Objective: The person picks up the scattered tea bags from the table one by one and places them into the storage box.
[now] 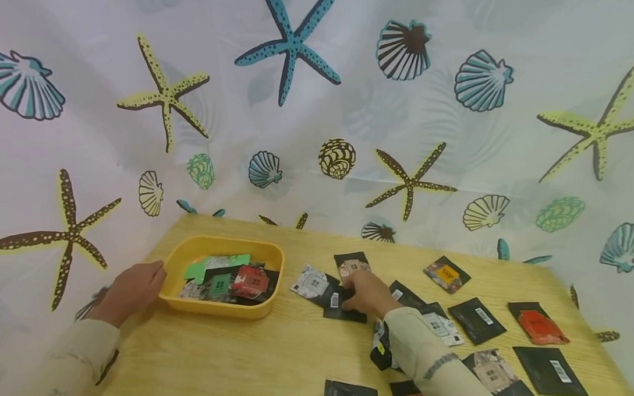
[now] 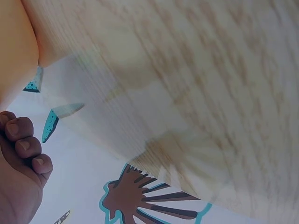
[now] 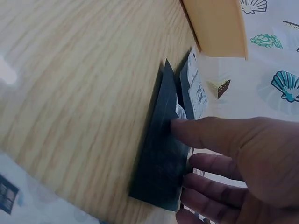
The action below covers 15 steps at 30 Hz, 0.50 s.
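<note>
My left hand [image 1: 131,291] is at the left side of a yellow plastic bin [image 1: 218,307], its fingertips right at the rim. In the left wrist view, that hand's fingers [image 2: 29,144] are loosely curled with nothing in them. Several sachets in green, red and black [image 1: 252,282] lie inside the bin. To the bin's right, my right hand [image 1: 371,294] pinches a flat black sachet [image 1: 337,307] with a white barcode label. The right wrist view shows the thumb on this sachet [image 3: 161,158] and the other fingers along its edge. A grey-white patterned sachet [image 1: 312,284] lies against it.
Another sachet with a pinkish label [image 1: 351,264] lies just behind my right hand. More sachets spread over the right of the wooden table [image 1: 239,364], among them a black one [image 1: 477,320] and a red one [image 1: 538,324]. A seashell-print curtain [image 1: 314,122] hangs behind the table.
</note>
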Motion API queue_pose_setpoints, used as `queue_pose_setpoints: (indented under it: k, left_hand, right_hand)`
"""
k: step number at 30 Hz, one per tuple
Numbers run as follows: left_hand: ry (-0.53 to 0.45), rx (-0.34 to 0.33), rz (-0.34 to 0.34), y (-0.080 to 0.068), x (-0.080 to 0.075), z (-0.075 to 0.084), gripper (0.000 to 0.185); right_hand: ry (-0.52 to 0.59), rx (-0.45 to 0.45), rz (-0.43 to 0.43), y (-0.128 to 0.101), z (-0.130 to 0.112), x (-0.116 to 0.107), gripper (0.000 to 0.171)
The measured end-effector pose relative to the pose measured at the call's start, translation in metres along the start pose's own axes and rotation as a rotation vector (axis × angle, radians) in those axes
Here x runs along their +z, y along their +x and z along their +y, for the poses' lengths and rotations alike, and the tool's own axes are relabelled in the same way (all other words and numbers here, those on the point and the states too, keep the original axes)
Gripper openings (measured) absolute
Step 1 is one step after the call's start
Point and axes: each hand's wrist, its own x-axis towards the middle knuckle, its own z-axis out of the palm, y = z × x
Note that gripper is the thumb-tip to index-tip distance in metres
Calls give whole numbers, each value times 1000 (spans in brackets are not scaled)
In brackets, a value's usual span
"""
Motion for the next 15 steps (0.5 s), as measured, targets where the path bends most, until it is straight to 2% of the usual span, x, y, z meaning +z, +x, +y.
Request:
queue_pose_setpoints:
  k: [3, 5, 10, 15]
  left_hand:
    - [-5, -3, 5, 1, 0, 2, 33]
    - [0, -6, 3, 1, 0, 2, 33]
    - [10, -15, -6, 2, 0, 2, 33]
    - [17, -12, -9, 2, 1, 1, 34]
  right_hand:
    - [-6, 19, -11, -2, -1, -1, 53]
    - [-13, 33, -5, -4, 0, -1, 55]
    - [28, 57, -16, -9, 7, -6, 35]
    - [150, 36, -36, -10, 20, -23, 20]
